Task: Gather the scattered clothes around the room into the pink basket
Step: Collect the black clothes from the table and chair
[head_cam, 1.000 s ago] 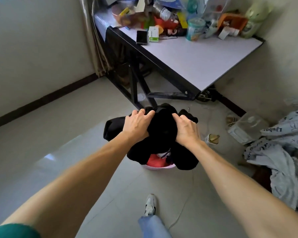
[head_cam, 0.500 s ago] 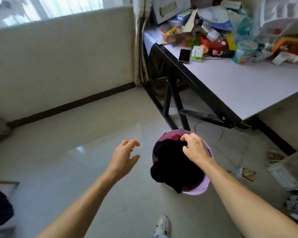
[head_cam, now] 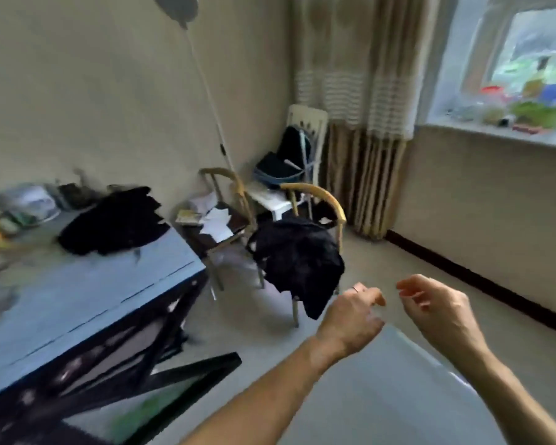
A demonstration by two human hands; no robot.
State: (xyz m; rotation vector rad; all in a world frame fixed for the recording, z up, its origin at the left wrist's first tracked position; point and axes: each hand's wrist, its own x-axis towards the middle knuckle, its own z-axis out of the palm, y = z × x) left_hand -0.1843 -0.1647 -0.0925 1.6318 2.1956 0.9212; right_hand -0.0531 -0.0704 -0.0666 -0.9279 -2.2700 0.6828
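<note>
A black garment (head_cam: 297, 261) hangs over the back of a wooden chair (head_cam: 328, 200) in the middle of the room. Another black garment (head_cam: 114, 221) lies crumpled on a grey-blue table (head_cam: 87, 290) at the left. My left hand (head_cam: 350, 316) and my right hand (head_cam: 437, 309) hover side by side just below and right of the chair, fingers loosely curled, holding nothing. The pink basket is out of view. The picture is blurred by motion.
A second wooden chair (head_cam: 220, 203) with papers on its seat stands behind. A white chair (head_cam: 307, 146) with a dark bag sits by the curtain (head_cam: 360, 117). A white floor lamp pole (head_cam: 206, 88) leans by the wall. The cluttered windowsill (head_cam: 495, 130) is at the right.
I put the black garment into the pink basket and both hands let go. My view swung left from the basket to the chair and the other table.
</note>
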